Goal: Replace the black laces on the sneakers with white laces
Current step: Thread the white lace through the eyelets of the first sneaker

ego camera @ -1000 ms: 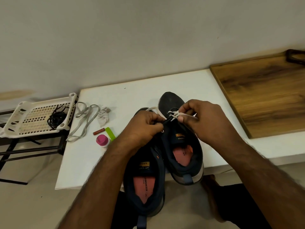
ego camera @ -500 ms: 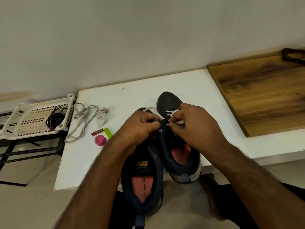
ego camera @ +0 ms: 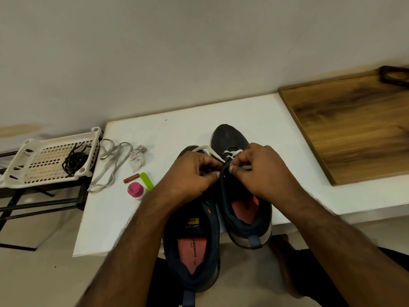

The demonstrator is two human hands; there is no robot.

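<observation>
Head view: both hands — left (ego camera: pixel 194 173), right (ego camera: pixel 259 171) — pinch the white lace (ego camera: pixel 230 154) over the right sneaker (ego camera: pixel 234 140).

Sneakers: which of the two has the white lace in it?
The right sneaker, farther up the table: white lace crosses its eyelets near the toe. The left sneaker shows none.

Both forearms bare, no sleeves; black garment on the lap (ego camera: pixel 327 291) (shorts or trousers, unclear).

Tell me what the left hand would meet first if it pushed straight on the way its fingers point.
Probably the right hand: the left hand faces it across the dark sneaker's tongue.
</observation>
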